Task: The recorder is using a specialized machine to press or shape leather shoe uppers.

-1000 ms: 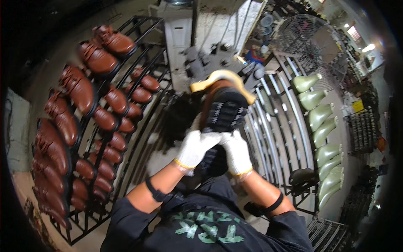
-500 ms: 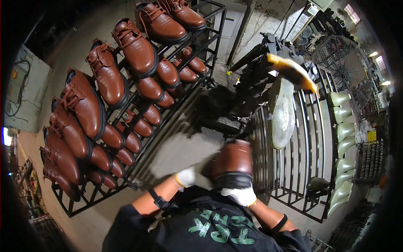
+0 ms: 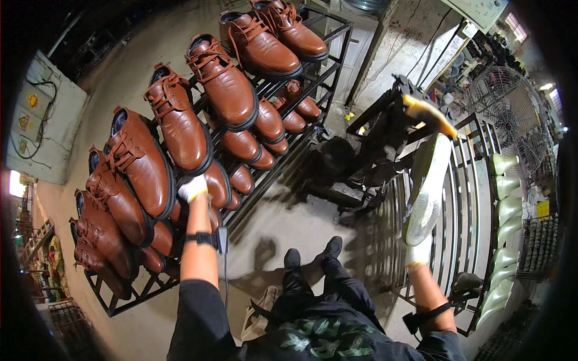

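My left hand, in a white glove, reaches into the rack at the left beside the toe of a brown lace-up shoe. Its fingers are partly hidden among the shoes, so I cannot tell whether they hold one. On the right, my gloved right hand grips the lower end of a pale grey-green shoe last, with its fingers mostly behind it. A curved orange and dark piece sits at the last's upper end.
Brown shoes fill the tiers of a black metal rack at the left. A dark machine stands ahead. Along the right, a slatted metal rack carries several pale green lasts. A large caged fan is behind it.
The brown shoe between my hands has left the front of my body. My left hand moved up and left to the shoe rack; my right hand moved up and right to the last.
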The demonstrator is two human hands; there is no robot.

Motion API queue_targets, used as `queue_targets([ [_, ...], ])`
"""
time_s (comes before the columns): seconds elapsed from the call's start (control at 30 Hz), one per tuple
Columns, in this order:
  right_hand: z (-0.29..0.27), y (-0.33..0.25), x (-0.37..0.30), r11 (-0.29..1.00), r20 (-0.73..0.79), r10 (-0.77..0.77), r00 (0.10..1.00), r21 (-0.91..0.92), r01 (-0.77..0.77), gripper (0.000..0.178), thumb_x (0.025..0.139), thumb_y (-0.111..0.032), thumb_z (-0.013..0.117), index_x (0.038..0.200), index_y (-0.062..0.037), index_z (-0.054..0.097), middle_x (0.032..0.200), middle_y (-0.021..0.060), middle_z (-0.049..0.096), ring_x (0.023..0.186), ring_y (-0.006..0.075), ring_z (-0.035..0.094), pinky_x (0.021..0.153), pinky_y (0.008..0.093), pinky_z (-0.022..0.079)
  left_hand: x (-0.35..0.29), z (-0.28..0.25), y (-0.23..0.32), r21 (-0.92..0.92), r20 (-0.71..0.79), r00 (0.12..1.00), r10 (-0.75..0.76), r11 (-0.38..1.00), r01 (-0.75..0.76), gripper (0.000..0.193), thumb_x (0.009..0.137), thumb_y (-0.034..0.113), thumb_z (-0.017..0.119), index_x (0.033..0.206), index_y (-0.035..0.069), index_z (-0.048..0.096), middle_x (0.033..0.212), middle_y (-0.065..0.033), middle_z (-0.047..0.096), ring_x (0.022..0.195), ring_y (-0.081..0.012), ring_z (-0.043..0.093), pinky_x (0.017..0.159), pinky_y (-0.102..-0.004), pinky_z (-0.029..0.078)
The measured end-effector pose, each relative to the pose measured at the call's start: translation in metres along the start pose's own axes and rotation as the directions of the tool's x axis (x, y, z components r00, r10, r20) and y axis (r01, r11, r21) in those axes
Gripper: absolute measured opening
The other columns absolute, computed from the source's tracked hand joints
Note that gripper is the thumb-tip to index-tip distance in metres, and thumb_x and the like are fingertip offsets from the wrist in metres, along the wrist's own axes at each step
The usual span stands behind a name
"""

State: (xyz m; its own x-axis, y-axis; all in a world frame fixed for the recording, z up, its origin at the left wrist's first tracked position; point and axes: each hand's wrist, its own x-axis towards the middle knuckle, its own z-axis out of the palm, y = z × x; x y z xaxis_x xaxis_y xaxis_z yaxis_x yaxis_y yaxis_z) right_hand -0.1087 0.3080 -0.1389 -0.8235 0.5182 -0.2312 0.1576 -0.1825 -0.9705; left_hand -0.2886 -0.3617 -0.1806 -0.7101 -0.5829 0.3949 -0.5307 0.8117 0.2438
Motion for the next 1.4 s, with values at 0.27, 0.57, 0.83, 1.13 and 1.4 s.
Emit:
queue_targets([
  [0.27,0.103,-0.227,0.043,0.615,0.315,-0.108,0.943,-0.724,0.312,0.09,0.07,-0.037,0.084,0.143,0.0021,0.05,0.135,0.0249,0.06,0.123,0.0362,0.061,0.106,0.0414,0.049,-0.14,-0.061,0.1,-0.587,0.215,0.976,-0.018,0.796,0.144,0.04,0.09,0.018,0.078,0.12,-0.004,0.064,0.123,-0.0198,0.069,0.11,-0.0312,0.066,0.1,-0.0416,0.051],
  [0.57,0.07,-0.238,0.103,0.142,0.5,-0.223,0.837,-0.833,0.535,0.089,0.076,-0.02,0.075,0.148,0.0074,0.03,0.11,0.03,0.064,0.092,0.0468,0.069,0.081,0.0533,0.056,-0.31,-0.091,0.347,-0.774,0.621,0.067,0.781,0.596,0.215,0.052,0.08,0.03,0.085,0.118,-0.003,0.07,0.12,-0.0202,0.071,0.113,-0.0304,0.068,0.098,-0.0407,0.054],
  [0.83,-0.041,-0.214,0.033,0.976,0.009,-0.148,0.989,0.164,0.145,0.109,0.067,-0.024,0.092,0.157,-0.0013,0.035,0.151,0.0118,0.05,0.138,0.0221,0.046,0.117,0.0392,0.038,-0.344,-0.145,0.475,0.058,0.095,-0.672,0.735,0.67,0.74,0.071,0.08,-0.003,0.08,0.145,0.001,0.051,0.131,-0.0114,0.066,0.119,-0.0234,0.064,0.104,-0.0365,0.053],
  [1.13,-0.213,-0.039,0.047,0.988,-0.758,0.023,0.652,-0.082,-0.13,0.053,0.075,-0.022,0.081,0.12,-0.0004,0.061,0.104,0.0111,0.07,0.089,0.0218,0.065,0.078,0.0355,0.056,-0.475,-0.122,0.495,-0.826,0.316,-0.6,0.735,0.525,0.207,0.073,0.087,0.012,0.08,0.153,0.006,0.048,0.112,-0.0111,0.072,0.093,-0.0116,0.068,0.086,-0.03,0.058],
  [1.4,-0.376,-0.051,0.06,-0.342,-0.204,0.061,0.977,-0.924,-0.172,0.044,0.093,-0.054,0.063,0.087,-0.0132,0.08,0.085,0.0126,0.076,0.082,0.0346,0.073,0.078,0.0469,0.058,-0.377,-0.033,0.323,-0.258,0.948,0.036,0.315,0.702,0.663,0.043,0.089,0.006,0.075,0.129,-0.002,0.062,0.113,-0.0148,0.072,0.103,-0.0236,0.07,0.089,-0.0362,0.059],
])
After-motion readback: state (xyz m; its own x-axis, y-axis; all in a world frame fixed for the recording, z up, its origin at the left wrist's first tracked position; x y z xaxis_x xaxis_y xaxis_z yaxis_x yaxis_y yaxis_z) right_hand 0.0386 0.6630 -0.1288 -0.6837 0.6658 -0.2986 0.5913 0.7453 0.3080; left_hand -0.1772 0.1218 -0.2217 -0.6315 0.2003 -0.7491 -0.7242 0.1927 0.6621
